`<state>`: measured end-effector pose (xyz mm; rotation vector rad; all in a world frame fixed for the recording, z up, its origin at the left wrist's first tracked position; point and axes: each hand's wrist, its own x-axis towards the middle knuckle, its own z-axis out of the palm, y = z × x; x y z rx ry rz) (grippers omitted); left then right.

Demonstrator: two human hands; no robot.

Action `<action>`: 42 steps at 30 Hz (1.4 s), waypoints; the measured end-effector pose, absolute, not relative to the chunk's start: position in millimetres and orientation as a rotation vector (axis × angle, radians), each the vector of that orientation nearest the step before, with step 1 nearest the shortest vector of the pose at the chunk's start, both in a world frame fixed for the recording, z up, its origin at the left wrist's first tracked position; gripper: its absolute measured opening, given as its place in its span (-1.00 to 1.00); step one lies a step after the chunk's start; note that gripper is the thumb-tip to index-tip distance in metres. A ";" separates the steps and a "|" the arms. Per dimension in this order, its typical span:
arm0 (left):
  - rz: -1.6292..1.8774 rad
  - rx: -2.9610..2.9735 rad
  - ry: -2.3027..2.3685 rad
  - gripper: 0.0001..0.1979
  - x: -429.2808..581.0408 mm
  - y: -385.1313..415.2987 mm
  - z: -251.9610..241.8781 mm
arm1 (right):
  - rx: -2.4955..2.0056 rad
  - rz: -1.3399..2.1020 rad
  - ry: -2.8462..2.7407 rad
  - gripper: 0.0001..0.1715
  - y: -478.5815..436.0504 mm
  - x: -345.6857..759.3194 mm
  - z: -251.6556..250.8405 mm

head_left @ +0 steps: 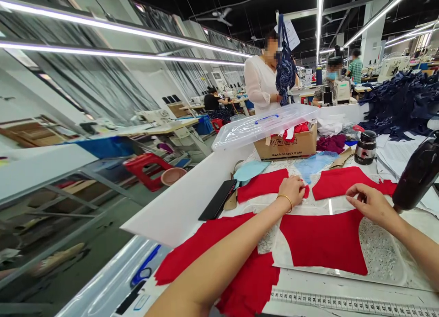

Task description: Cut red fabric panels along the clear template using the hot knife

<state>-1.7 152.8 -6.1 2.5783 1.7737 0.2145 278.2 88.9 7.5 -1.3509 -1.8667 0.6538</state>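
1. Long garment workshop under strip lights, rows of sewing stations receding into the distance, with a sewing machine at a far station and a white worktable running along the near side.
2. Across the table, a standing person in a white blouse, a navy lace garment hanging close by; a heap of navy fabric at far right.
3. Farther up the table, a cardboard box under a clear plastic lid, red cloth showing inside; a black jar to its right.
4. Left hand, gold bangle at the wrist: narrow, fingers drawn together at the inner tip of an upper red fabric piece; pinch or light touch impossible to tell.
5. Right hand: open, fingers lightly curved, just beside a second upper red fabric piece and near a black bottle.
6. Directly below both hands, a larger red fabric piece lying flat on a lace sheet; further red fabric pieces under the left forearm.
7. Along the near edge, a tape measure and blue-handled scissors; a black phone left of the hands.
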 end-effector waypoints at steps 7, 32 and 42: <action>0.374 2.562 1.697 -0.68 -19.9 147.2 -4.7 | -1.394 0.465 -2.057 -0.75 104.4 203.2 15.0; 0.775 2.633 1.681 -0.77 -101.9 119.1 21.8 | -1.156 0.230 -1.879 -0.65 63.6 197.0 26.6; 0.577 2.262 1.180 -0.67 -95.7 -5.9 64.2 | -0.948 -0.168 -1.876 -0.89 -45.5 297.9 33.7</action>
